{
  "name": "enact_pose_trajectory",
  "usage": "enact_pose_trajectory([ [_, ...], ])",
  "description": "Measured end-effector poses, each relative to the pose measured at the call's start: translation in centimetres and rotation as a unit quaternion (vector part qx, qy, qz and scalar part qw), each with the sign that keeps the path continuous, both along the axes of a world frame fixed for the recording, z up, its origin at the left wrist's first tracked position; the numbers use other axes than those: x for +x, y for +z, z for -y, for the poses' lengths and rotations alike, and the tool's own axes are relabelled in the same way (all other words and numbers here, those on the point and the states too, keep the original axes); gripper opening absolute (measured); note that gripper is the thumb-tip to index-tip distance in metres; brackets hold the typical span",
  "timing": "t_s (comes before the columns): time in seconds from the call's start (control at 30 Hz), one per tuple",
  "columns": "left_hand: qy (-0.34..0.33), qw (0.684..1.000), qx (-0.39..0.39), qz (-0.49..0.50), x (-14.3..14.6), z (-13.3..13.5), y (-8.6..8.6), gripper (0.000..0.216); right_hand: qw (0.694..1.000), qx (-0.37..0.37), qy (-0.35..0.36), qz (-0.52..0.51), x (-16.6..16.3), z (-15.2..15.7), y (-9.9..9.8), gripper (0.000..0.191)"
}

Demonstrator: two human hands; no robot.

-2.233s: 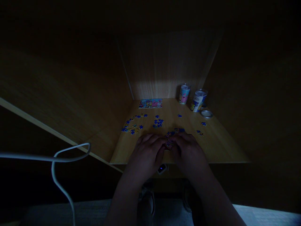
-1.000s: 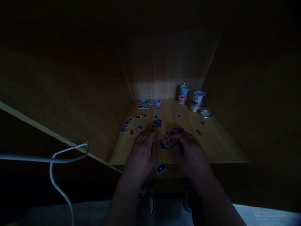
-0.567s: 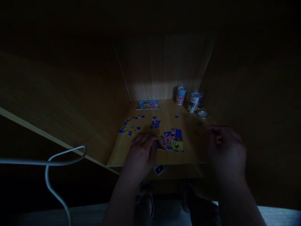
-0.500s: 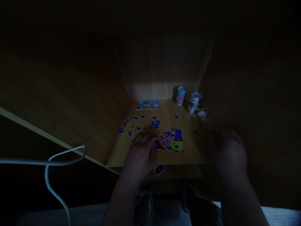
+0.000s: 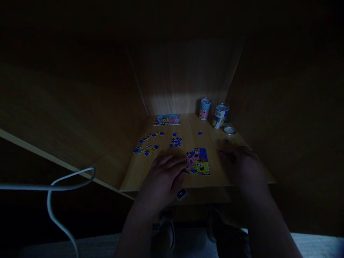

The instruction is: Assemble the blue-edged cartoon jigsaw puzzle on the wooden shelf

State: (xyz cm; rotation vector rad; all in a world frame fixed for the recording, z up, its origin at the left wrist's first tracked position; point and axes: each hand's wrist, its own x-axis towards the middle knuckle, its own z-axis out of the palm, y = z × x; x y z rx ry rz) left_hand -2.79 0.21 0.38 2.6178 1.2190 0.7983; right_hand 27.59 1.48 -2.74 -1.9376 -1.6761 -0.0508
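Observation:
A partly joined jigsaw puzzle (image 5: 199,162) with yellow and pink cartoon figures lies near the shelf's front edge. My left hand (image 5: 165,175) rests over its left side, fingers stretched out and thumb apart, covering part of the picture. To the right of the puzzle, my right hand (image 5: 243,166) is down at the shelf, thumb and forefinger pinched on a small dark puzzle piece (image 5: 220,152). A loose blue piece (image 5: 226,141) lies just beyond those fingers. Dim light blurs the right fingertips.
Loose pieces form a left cluster (image 5: 146,145) and a middle cluster (image 5: 176,141); a single piece (image 5: 200,133) lies farther right. Behind are a picture card (image 5: 167,119), two cartoon cans (image 5: 204,109) and a round lid (image 5: 229,130). Wooden walls enclose the shelf; a white cable (image 5: 61,187) hangs left.
My right hand has moved left to the small pieces beside the puzzle and closed its fingertips there. My left hand has slid slightly right, covering more of the puzzle.

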Motion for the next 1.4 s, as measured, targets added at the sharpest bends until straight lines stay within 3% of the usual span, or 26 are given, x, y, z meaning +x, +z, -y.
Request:
enact_pose_trajectory([
  [0.1, 0.012, 0.998, 0.006, 0.053, -0.1, -0.2, 0.1, 0.033, 1.0, -0.001, 0.011, -0.001, 0.1, -0.1, 0.0, 0.032],
  [0.3, 0.107, 0.989, 0.02, 0.099, -0.3, -0.6, -0.6, 0.022, 1.0, -0.008, 0.027, 0.007, 0.4, -0.1, -0.3, 0.034],
  [0.47, 0.081, 0.993, 0.007, 0.08, -0.4, -0.7, -0.7, 0.018, 0.999, -0.007, 0.035, 0.004, 0.5, -0.2, -0.5, 0.035],
  [0.8, 0.037, 0.997, -0.015, 0.07, -0.1, -0.4, 0.1, 0.019, 0.997, -0.02, -0.018, 0.075, 0.0, 0.2, 0.1, 0.038],
  [1.13, 0.036, 0.996, -0.014, 0.079, 0.0, -0.3, 0.2, 0.019, 0.997, -0.002, -0.029, 0.074, -0.8, 0.6, 0.6, 0.04],
  [1.4, 0.035, 0.997, -0.011, 0.072, -0.1, -0.4, -0.1, 0.018, 0.997, -0.066, -0.02, 0.04, -0.7, 1.2, 1.2, 0.039],
])
